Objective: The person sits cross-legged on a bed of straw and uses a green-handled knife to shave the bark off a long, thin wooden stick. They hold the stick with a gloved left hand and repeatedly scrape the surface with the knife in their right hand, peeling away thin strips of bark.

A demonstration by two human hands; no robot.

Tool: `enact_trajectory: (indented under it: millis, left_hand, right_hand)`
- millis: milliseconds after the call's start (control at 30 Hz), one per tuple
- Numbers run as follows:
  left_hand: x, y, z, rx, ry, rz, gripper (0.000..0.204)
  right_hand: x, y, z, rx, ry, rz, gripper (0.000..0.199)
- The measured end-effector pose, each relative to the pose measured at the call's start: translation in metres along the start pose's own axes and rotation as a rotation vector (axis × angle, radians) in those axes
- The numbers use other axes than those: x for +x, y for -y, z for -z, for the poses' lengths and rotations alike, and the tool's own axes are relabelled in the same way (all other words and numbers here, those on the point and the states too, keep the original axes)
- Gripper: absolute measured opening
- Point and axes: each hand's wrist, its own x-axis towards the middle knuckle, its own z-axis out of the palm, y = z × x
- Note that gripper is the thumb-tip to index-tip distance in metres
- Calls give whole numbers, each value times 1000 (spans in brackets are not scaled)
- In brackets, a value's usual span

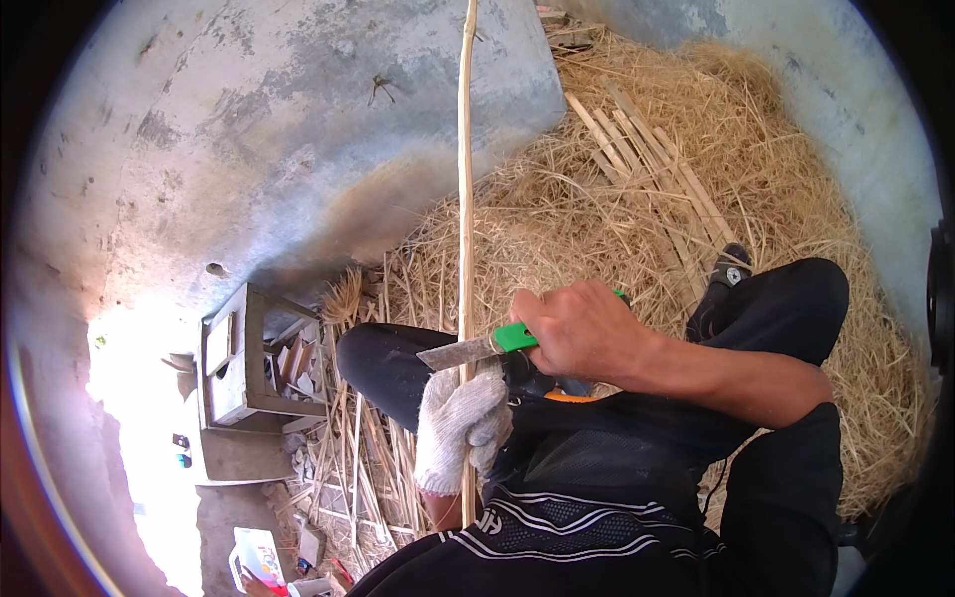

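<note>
A long, pale wooden strip (pixel 465 209) stands nearly lengthwise in front of me, running from the top of the view down past my lap. My left hand (pixel 460 423), in a white knitted glove, is closed around its lower part. Bare, my right hand (pixel 587 333) grips the green handle of a knife (pixel 513 338). The blade points left and lies across the strip just above the gloved fingers; its edge looks to be at the wood. Part of the handle is hidden inside my right fist.
Curly wood shavings (pixel 796 199) cover the floor ahead and to the right, with several flat slats (pixel 662 164) on them. Thin strips (pixel 358 478) lie at my left beside a box-like wooden cabinet (pixel 244 393) holding scraps. A stained wall (pixel 298 109) rises ahead-left. My bent legs flank the work.
</note>
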Motion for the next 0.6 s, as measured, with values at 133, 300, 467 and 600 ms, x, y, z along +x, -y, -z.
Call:
enact_trajectory:
  millis: [133, 300, 467, 600]
  left_hand:
    - [-1, 0, 2, 95, -91, -1, 13]
    - [6, 0, 0, 193, -139, 6, 12]
    - [7, -5, -3, 245, -146, 8, 12]
    - [-1, 1, -9, 305, -92, 78, 16]
  right_hand:
    - [3, 1, -11, 10, -8, -16, 24]
    - [9, -10, -30, -104, -108, -11, 20]
    - [21, -9, -27, -208, -66, -70, 17]
    - [39, -42, -9, -211, -199, -151, 15]
